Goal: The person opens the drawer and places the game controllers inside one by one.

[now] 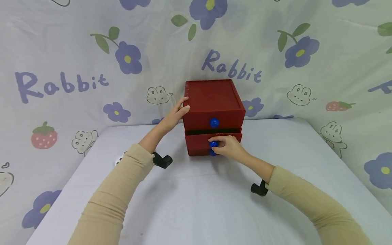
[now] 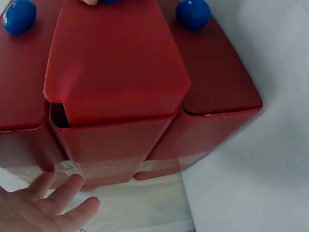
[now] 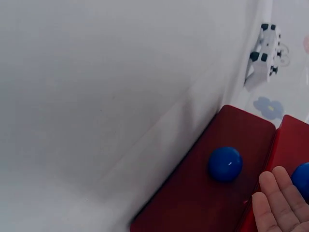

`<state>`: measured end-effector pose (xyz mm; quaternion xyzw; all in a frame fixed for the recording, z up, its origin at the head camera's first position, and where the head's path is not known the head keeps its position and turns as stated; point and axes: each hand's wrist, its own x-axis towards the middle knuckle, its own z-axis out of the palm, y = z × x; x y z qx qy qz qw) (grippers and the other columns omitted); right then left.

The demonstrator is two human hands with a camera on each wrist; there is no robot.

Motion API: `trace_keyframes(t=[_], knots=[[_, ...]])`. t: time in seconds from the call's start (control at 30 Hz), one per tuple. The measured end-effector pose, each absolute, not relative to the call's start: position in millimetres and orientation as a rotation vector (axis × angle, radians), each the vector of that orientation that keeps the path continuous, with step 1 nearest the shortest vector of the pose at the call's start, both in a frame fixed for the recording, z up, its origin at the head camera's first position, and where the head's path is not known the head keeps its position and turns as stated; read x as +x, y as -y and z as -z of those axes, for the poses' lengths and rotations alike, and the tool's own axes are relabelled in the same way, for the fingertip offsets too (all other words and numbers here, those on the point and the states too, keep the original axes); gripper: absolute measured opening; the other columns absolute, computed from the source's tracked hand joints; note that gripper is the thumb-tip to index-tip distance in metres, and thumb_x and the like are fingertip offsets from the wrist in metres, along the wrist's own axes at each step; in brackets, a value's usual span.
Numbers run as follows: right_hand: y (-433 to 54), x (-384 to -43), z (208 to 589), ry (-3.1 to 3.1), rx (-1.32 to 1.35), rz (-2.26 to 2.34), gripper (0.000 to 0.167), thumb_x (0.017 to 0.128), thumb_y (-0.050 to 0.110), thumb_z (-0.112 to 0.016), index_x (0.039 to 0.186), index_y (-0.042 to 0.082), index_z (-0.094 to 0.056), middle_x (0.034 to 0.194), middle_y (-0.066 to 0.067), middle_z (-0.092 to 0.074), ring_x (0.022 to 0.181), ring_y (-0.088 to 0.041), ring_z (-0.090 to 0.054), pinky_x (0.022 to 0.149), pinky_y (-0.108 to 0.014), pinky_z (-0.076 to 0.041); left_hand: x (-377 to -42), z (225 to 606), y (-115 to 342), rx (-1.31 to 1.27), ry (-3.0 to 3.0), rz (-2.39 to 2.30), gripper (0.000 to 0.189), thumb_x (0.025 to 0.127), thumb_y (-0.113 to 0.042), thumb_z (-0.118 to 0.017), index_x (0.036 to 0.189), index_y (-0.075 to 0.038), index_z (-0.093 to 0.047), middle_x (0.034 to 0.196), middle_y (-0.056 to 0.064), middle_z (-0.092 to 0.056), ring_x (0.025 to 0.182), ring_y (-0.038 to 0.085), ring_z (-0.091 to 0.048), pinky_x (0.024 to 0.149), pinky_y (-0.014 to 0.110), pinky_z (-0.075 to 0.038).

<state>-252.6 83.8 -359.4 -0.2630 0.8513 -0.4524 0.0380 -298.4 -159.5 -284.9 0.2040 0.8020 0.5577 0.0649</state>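
Note:
A red drawer cabinet (image 1: 214, 97) with round blue knobs stands on the table. Its middle drawer (image 1: 197, 144) juts out, leaving a dark gap above its front. My right hand (image 1: 231, 147) pinches that drawer's blue knob (image 1: 213, 144) between thumb and fingers. Against the cabinet's left side rests my left hand (image 1: 177, 115), its fingers fairly straight. The left wrist view shows the middle drawer (image 2: 116, 58) projecting past its neighbours, and the left hand (image 2: 48, 203) with spread fingers. The bottom drawer's knob (image 3: 225, 164) shows in the right wrist view.
A white table (image 1: 196, 204) carries the cabinet, with a patterned curtain (image 1: 153, 61) behind. Partly hidden by the left sleeve lies a small white-and-black object (image 1: 118, 159). A white thing with black parts (image 3: 264, 54) appears beyond the cabinet in the right wrist view.

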Motion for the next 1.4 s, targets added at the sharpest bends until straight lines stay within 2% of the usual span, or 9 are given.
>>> trace_keyframes(t=[0.37, 0.67, 0.9, 1.07, 1.27, 1.4], knots=[[-80.5, -263.7, 361.2, -2.634, -0.796, 1.432, 0.03, 0.08, 0.009, -0.064, 0.11, 0.005, -0.065, 0.076, -0.007, -0.062, 0.062, -0.013, -0.052, 0.055, -0.025, -0.045, -297.4, 285.1, 158.8, 0.585, -2.484, -1.645, 0.057, 0.096, -0.033, -0.033, 0.147, -0.019, -0.011, 0.142, 0.02, -0.031, 0.134, 0.029, -0.027, 0.107, 0.047, -0.023], [-79.5, -272.0, 362.6, -2.66, -0.834, 1.44, 0.029, 0.08, 0.008, -0.064, 0.109, 0.002, -0.066, 0.082, -0.01, -0.065, 0.065, -0.014, -0.053, 0.06, -0.023, -0.047, -275.4, 264.5, 152.3, 0.551, -2.445, -1.657, 0.058, 0.096, -0.024, -0.033, 0.147, -0.012, -0.009, 0.138, 0.026, -0.034, 0.131, 0.034, -0.031, 0.106, 0.049, -0.024], [-80.5, -273.7, 364.8, -2.655, -0.868, 1.452, 0.029, 0.081, 0.008, -0.064, 0.109, 0.003, -0.065, 0.086, -0.012, -0.065, 0.068, -0.016, -0.056, 0.064, -0.024, -0.049, -287.1, 274.6, 155.8, 0.57, -2.41, -1.696, 0.059, 0.096, -0.028, -0.034, 0.147, -0.015, -0.009, 0.138, 0.024, -0.035, 0.13, 0.033, -0.033, 0.106, 0.048, -0.025], [-82.6, -273.6, 370.0, -2.628, -0.904, 1.464, 0.03, 0.084, 0.008, -0.063, 0.114, 0.004, -0.063, 0.098, -0.015, -0.065, 0.078, -0.022, -0.061, 0.07, -0.029, -0.052, -297.5, 285.2, 159.8, 0.586, -2.439, -1.69, 0.058, 0.096, -0.031, -0.035, 0.147, -0.019, -0.01, 0.137, 0.021, -0.036, 0.128, 0.03, -0.035, 0.106, 0.047, -0.026], [-86.1, -270.0, 372.4, -2.581, -0.963, 1.516, 0.034, 0.086, 0.009, -0.062, 0.12, 0.001, -0.059, 0.116, -0.019, -0.061, 0.091, -0.029, -0.064, 0.078, -0.035, -0.052, -298.6, 287.1, 158.9, 0.58, -2.546, -1.635, 0.056, 0.096, -0.034, -0.034, 0.147, -0.02, -0.014, 0.139, 0.02, -0.036, 0.131, 0.029, -0.032, 0.106, 0.047, -0.025], [-88.8, -267.3, 369.4, -2.568, -0.958, 1.512, 0.032, 0.086, 0.01, -0.063, 0.116, 0.001, -0.062, 0.105, -0.017, -0.066, 0.085, -0.026, -0.065, 0.074, -0.031, -0.053, -291.5, 280.6, 157.6, 0.577, -2.525, -1.641, 0.056, 0.097, -0.032, -0.033, 0.147, -0.017, -0.013, 0.137, 0.023, -0.036, 0.129, 0.032, -0.033, 0.105, 0.048, -0.024]])
